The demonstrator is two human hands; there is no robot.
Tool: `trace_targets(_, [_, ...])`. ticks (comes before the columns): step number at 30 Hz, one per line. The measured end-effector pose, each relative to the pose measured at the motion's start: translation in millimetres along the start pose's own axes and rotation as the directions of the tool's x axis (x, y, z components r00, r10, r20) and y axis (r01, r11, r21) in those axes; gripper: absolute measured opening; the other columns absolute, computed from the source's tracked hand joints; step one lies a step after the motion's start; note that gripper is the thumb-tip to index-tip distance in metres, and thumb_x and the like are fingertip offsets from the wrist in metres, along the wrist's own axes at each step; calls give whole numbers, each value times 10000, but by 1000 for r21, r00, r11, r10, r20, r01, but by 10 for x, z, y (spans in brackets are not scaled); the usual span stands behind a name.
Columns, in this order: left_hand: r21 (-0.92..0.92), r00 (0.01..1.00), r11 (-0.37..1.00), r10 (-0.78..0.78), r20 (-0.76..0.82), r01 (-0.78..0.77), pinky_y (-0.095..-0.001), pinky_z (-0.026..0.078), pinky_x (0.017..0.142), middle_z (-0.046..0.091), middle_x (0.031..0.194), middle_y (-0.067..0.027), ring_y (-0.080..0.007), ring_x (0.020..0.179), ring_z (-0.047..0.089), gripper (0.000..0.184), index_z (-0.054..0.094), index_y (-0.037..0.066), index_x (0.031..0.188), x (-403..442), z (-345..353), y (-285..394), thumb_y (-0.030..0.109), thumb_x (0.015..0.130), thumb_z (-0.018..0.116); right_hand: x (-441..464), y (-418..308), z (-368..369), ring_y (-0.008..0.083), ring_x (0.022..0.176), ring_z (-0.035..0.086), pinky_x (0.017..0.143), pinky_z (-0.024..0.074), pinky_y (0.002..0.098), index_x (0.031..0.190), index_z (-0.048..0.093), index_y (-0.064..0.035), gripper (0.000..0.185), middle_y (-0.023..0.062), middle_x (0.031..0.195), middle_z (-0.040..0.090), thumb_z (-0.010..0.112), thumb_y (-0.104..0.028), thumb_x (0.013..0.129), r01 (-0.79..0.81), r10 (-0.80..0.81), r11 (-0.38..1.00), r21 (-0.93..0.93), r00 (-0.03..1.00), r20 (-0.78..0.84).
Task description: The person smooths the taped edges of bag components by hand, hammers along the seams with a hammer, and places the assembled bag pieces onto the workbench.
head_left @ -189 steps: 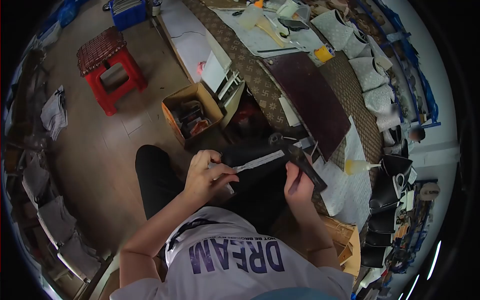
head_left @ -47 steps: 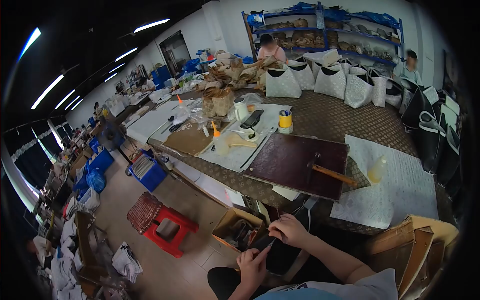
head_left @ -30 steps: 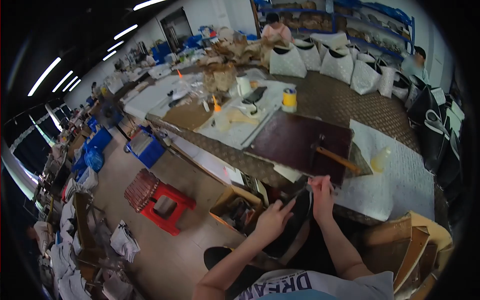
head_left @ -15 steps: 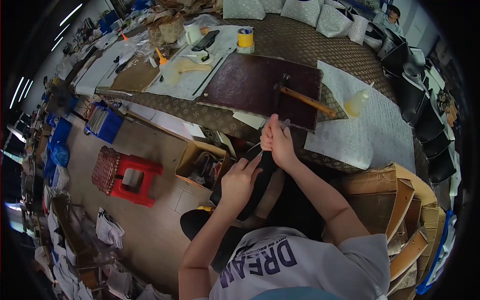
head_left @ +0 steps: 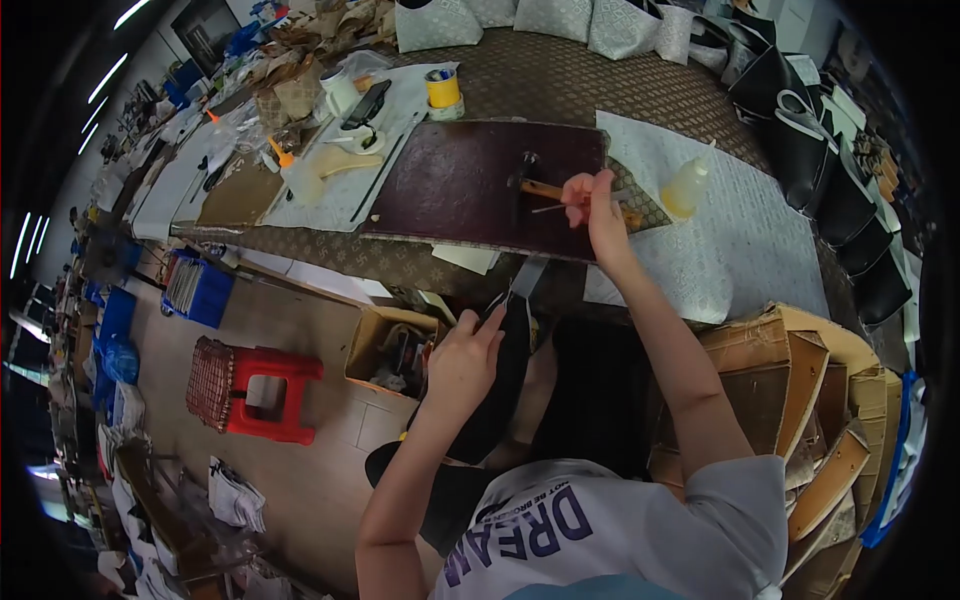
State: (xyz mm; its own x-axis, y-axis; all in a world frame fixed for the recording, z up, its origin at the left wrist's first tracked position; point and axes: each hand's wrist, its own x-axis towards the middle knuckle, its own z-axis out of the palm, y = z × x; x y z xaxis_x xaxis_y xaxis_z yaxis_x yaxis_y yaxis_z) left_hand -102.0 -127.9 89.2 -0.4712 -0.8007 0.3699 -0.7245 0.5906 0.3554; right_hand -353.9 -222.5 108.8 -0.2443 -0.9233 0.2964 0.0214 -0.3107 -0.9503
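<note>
My left hand (head_left: 465, 362) is closed on the edge of a black piece (head_left: 512, 345) that lies over my lap, its fingers near a grey strip (head_left: 528, 275) at the table edge. Above the dark red board (head_left: 450, 180), my right hand (head_left: 592, 207) pinches a thin pointed metal tool (head_left: 550, 209). Behind that hand a hammer (head_left: 530, 180) lies on the board, its wooden handle partly hidden by my fingers. A bottle of yellowish liquid (head_left: 686, 190) stands to the right on patterned white sheeting (head_left: 740, 230).
A yellow tin (head_left: 441, 88), a phone (head_left: 367, 104) and a glue bottle (head_left: 297, 178) are on the table's far left part. Black bags (head_left: 800, 160) line the right. Below are a red stool (head_left: 275, 395), an open box (head_left: 365, 350) and cardboard (head_left: 790, 390).
My right hand has moved away from my left, up and over the board beside the hammer. My left hand has stayed by the black piece. The view has shifted slightly.
</note>
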Motion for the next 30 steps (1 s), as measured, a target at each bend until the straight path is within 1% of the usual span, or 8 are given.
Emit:
trace_targets(2, [0, 999, 999, 37, 9, -37, -403, 533, 621, 573, 892, -108, -313, 713, 651, 314, 638, 125, 1244, 60, 77, -28, 174, 935, 612, -174, -43, -17, 97, 542, 470, 543, 420, 257, 799, 572, -62, 569, 5, 617, 505, 377, -539, 1040, -213, 216, 976, -38, 968, 130])
trace_targets(3, [3, 998, 998, 55, 10, -55, -402, 533, 621, 573, 892, -106, -314, 712, 651, 314, 638, 120, 1244, 94, 94, -33, 170, 935, 611, -246, 24, 77, 80, 480, 454, 470, 393, 245, 772, 586, -63, 474, -14, 578, 503, 471, -441, 1035, -164, 167, 986, -36, 979, 120])
trace_targets(9, [40, 993, 998, 50, 104, -55, -373, 542, 608, 584, 882, -94, -282, 702, 664, 359, 613, 96, 1278, 203, 78, 21, 159, 925, 612, -441, 118, 235, 87, 582, 573, 525, 449, 236, 874, 644, -34, 273, 31, 694, 634, 593, -276, 991, -145, 162, 961, -237, 985, 57])
trace_targets(12, [57, 991, 997, 51, 123, -58, -361, 543, 585, 592, 856, -78, -258, 678, 670, 355, 617, 112, 1275, 258, 113, -14, 174, 926, 615, -482, 141, 262, 134, 677, 637, 616, 494, 272, 965, 671, -75, 144, 42, 785, 682, 660, -216, 939, 114, -69, 942, -316, 987, 148])
trace_targets(15, [148, 993, 984, 82, 83, -94, -339, 543, 574, 591, 836, -69, -236, 667, 672, 356, 619, 123, 1275, 227, 150, 32, 182, 924, 619, -447, 314, 224, 199, 738, 654, 693, 505, 331, 969, 664, -90, 122, 50, 823, 689, 686, -185, 896, 508, -331, 700, -501, 853, 403])
trace_targets(18, [128, 997, 989, 63, 43, -68, -373, 532, 557, 571, 808, -65, -277, 630, 649, 362, 616, 168, 1292, 214, 191, 26, 194, 931, 605, -449, 303, 207, 238, 783, 646, 742, 494, 370, 928, 661, -94, 72, 42, 827, 686, 667, -99, 857, 457, -177, 726, -514, 846, 502])
trace_targets(24, [265, 991, 955, 122, 61, -134, -301, 541, 546, 589, 853, -64, -199, 651, 671, 444, 618, 100, 1273, 190, 213, 31, 84, 829, 623, -369, 325, 307, 241, 755, 620, 682, 487, 365, 848, 635, -84, 111, 49, 770, 654, 660, 1, 780, 363, -45, 822, -439, 810, 584])
trace_targets(30, [203, 992, 972, 106, 62, -116, -317, 553, 583, 602, 884, -73, -212, 665, 672, 494, 583, 78, 1297, 183, 220, 23, 59, 804, 605, -310, 262, 406, 242, 742, 594, 678, 479, 373, 832, 626, -95, 136, 29, 745, 614, 642, 6, 744, 488, -45, 748, -449, 713, 700])
